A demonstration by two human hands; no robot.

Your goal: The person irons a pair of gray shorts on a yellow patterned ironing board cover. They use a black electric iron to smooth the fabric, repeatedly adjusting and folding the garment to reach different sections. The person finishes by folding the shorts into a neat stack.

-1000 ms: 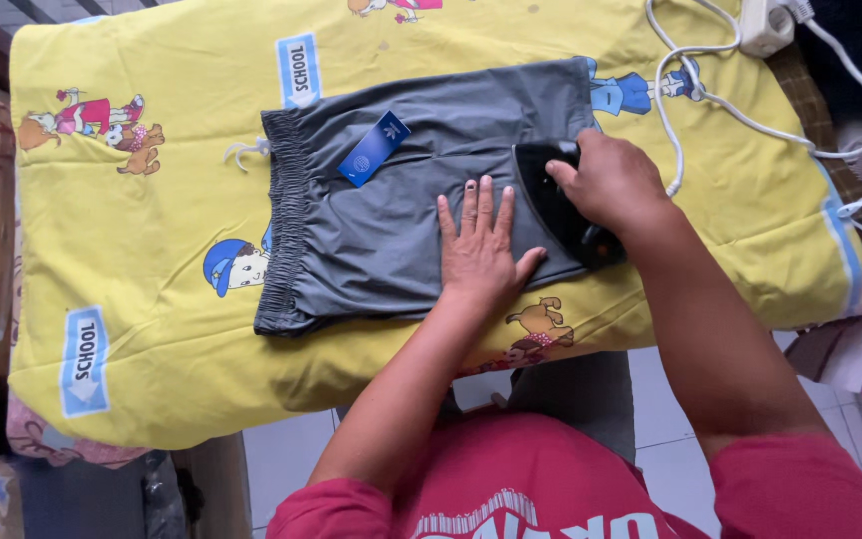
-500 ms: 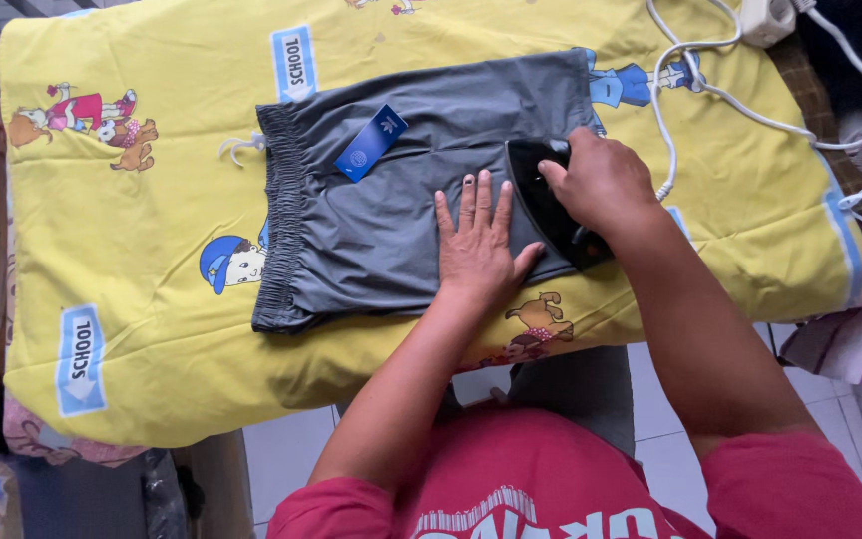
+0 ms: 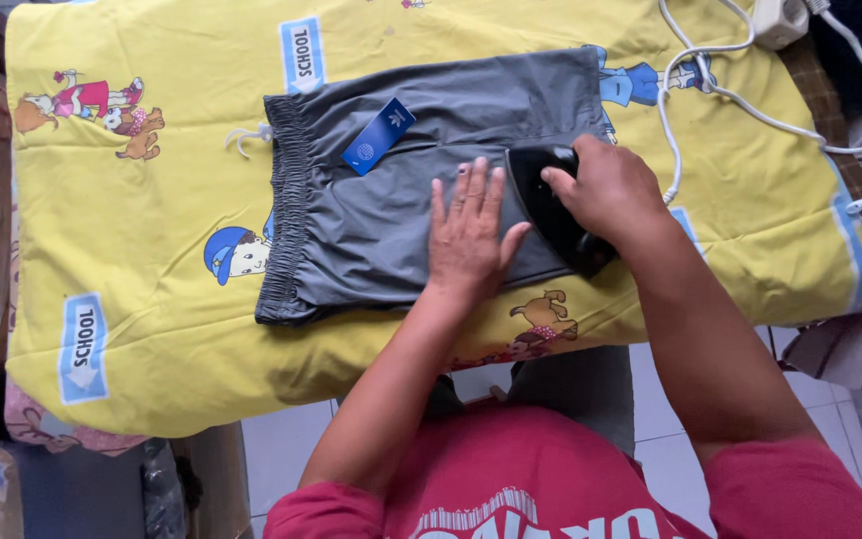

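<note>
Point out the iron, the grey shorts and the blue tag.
iron (image 3: 551,205), head view, on its black body beside the right hand.
grey shorts (image 3: 361,230), head view, on the flat fabric left of the left hand.
blue tag (image 3: 378,136), head view, at the tag's middle.

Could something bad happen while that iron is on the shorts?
Maybe. The left hand lies flat on the shorts right beside the iron in the right hand, so fingers could get burned. The blue tag is on the cloth and might scorch if the iron crosses it. The white cord loops nearby and could snag.
</note>
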